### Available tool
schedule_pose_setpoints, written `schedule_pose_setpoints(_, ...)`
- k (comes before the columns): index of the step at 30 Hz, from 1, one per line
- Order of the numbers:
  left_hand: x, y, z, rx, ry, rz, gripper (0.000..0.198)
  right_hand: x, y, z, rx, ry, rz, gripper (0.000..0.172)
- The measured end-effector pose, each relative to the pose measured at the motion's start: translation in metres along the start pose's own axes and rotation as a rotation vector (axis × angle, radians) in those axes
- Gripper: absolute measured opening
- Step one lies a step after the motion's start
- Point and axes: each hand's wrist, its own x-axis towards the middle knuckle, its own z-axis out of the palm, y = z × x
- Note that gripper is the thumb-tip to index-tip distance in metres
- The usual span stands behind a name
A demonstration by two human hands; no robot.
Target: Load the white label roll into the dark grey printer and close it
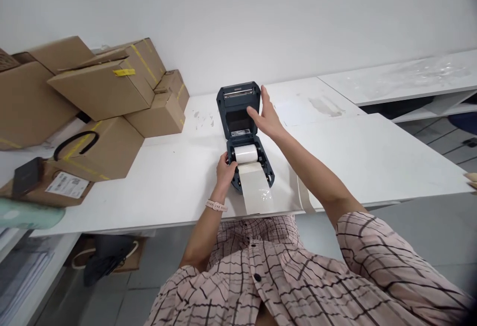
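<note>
A dark label printer (265, 156) stands on the white table with its lid (238, 101) raised and tilted back. Inside the base sits a white label roll (246, 154). From it a strip of labels (255, 189) runs over the printer's front toward the table edge. My left hand (224, 171) is closed around the base's left side, its thumb near the roll's left end; some fingertips are hidden. At the lid's right edge is my right hand (267, 117), fingers stretched out, thumb apart in front of the lid's inner side.
Cardboard boxes (108, 85) are stacked on the left, with a black curved band (76, 142) and a mint-green roll-shaped thing (32, 214) nearby. A beige strip (303, 194) hangs over the table edge right of the printer. Clear plastic (443, 70) lies on the far-right table.
</note>
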Motion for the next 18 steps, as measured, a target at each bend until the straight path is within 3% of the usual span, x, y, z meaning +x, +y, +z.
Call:
schedule_pose_setpoints(2, 0.004, 0.002, -0.003, 0.070, 0.006, -0.035, 0.059, -0.019, -0.012, -0.007, -0.120, -0.003, -0.133, 0.078)
schedule_pose_setpoints(4, 0.007, 0.005, -0.005, 0.167, 0.020, -0.070, 0.054, -0.037, -0.020, -0.010, -0.184, -0.159, -0.200, 0.069)
schedule_pose_setpoints(8, 0.008, 0.011, -0.005, 0.282, 0.013, -0.105, 0.049, -0.050, -0.018, 0.006, -0.328, -0.713, -0.099, 0.093)
schedule_pose_setpoints(11, 0.005, 0.014, -0.004, 0.341, 0.001, -0.087, 0.045, -0.044, -0.014, 0.025, -0.522, -0.990, -0.059, 0.106)
schedule_pose_setpoints(15, 0.003, 0.016, -0.004, 0.388, -0.015, -0.065, 0.045, -0.040, -0.017, 0.040, -0.610, -1.044, -0.068, 0.113)
schedule_pose_setpoints(18, 0.002, 0.016, -0.005, 0.361, -0.015, -0.057, 0.046, -0.041, -0.018, 0.026, -0.429, -1.029, -0.078, 0.118)
